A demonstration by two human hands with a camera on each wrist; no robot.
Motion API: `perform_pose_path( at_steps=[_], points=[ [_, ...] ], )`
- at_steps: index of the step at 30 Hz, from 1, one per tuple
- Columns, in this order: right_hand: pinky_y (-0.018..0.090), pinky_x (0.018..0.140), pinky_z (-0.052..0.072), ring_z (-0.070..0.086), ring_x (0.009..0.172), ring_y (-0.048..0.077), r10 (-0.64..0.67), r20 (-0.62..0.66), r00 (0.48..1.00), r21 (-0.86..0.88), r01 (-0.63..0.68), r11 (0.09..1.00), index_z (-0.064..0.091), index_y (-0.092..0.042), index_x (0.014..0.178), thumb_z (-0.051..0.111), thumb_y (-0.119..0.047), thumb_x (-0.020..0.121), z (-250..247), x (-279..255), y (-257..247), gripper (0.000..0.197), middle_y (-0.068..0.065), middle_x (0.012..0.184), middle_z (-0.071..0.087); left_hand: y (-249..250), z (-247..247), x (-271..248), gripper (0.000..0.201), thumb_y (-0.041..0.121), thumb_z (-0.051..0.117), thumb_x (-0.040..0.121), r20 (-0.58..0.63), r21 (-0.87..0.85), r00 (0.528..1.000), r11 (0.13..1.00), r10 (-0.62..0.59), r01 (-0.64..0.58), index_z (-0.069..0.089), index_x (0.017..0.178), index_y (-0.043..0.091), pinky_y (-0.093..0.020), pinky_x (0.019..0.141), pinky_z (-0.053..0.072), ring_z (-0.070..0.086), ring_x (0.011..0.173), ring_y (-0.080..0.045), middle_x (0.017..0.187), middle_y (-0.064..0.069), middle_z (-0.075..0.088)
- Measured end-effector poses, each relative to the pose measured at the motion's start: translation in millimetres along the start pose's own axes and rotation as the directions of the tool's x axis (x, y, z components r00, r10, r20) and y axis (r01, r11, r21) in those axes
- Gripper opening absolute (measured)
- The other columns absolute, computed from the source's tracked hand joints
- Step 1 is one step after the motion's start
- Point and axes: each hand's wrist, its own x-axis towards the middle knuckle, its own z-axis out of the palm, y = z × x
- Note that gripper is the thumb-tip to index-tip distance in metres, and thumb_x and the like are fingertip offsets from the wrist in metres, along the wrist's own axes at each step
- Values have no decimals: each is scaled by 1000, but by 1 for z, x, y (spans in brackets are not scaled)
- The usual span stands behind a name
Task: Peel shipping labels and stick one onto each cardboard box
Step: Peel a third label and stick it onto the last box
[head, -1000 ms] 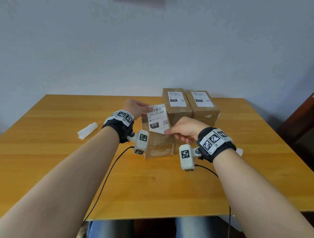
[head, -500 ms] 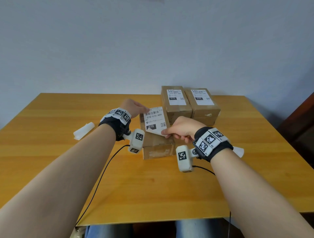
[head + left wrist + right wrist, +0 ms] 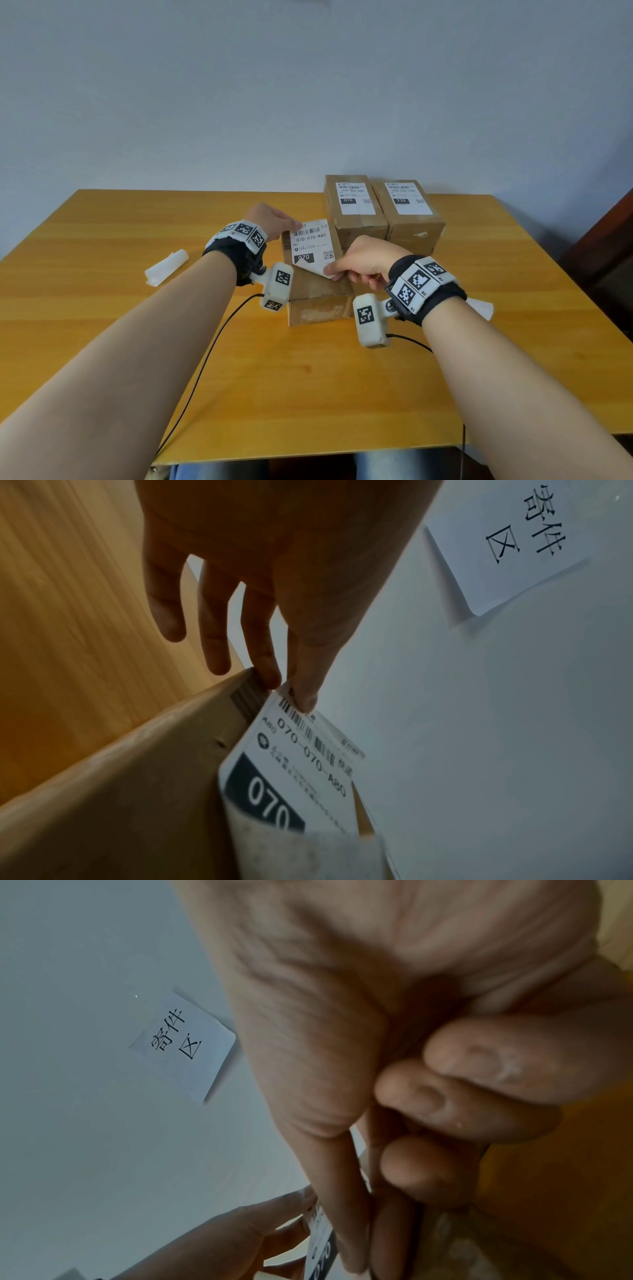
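Note:
A white shipping label (image 3: 311,244) marked 070-070-A80 hangs just over the top of the nearest cardboard box (image 3: 317,301). My left hand (image 3: 274,219) pinches its far left corner, seen in the left wrist view as thumb and finger on the label (image 3: 301,764) above the box (image 3: 130,804). My right hand (image 3: 359,260) pinches the near right corner, and the near edge curls up off the box. The right wrist view shows the pinch edge-on around the label (image 3: 322,1250). Two more boxes (image 3: 354,209) (image 3: 409,212) stand behind, each with a label on top.
A rolled white backing strip (image 3: 166,267) lies on the wooden table (image 3: 102,308) at the left. Another white scrap (image 3: 481,307) lies behind my right wrist. A paper sign (image 3: 507,539) hangs on the wall. Cables run from both wrist cameras toward the front edge.
Both hands have lowered the label from a tilted, raised position down onto the near box's top. Its far edge now lies close to the cardboard.

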Motion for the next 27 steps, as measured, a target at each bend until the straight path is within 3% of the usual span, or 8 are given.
perform_pose_path(
  at_steps=[3,10,16,27],
  points=[
    [19,40,31,37,41,11,1,-5,1000,10,0,1000,81,-7,91,79,-37,89,0,0,1,31,-2,55,54,0,1,2,19,41,79,87,12,-5,1000,1000,-3,3,78,98,26,-27,62,47,68,105,-21,107,0,75],
    [22,47,46,41,43,11,-11,-12,1000,1,11,1000,81,-11,88,79,-39,89,-1,0,1,28,-2,56,59,-1,4,3,23,39,77,90,23,23,1000,1000,13,-13,80,106,24,-25,59,45,69,108,-22,106,0,75],
    [24,47,50,42,44,10,-18,-10,1000,-24,17,1000,81,-13,88,79,-41,88,0,0,-1,28,-3,59,63,-1,2,4,7,38,77,90,41,47,999,999,0,-2,79,92,32,-28,65,51,69,109,-24,105,-1,76],
    [24,50,50,44,42,12,-27,-15,1000,-80,26,996,80,-10,89,78,-38,88,0,2,-5,28,0,62,66,4,0,-4,19,33,76,92,50,52,999,998,18,-21,79,109,25,-24,59,45,69,107,-21,107,1,76]
  ],
)
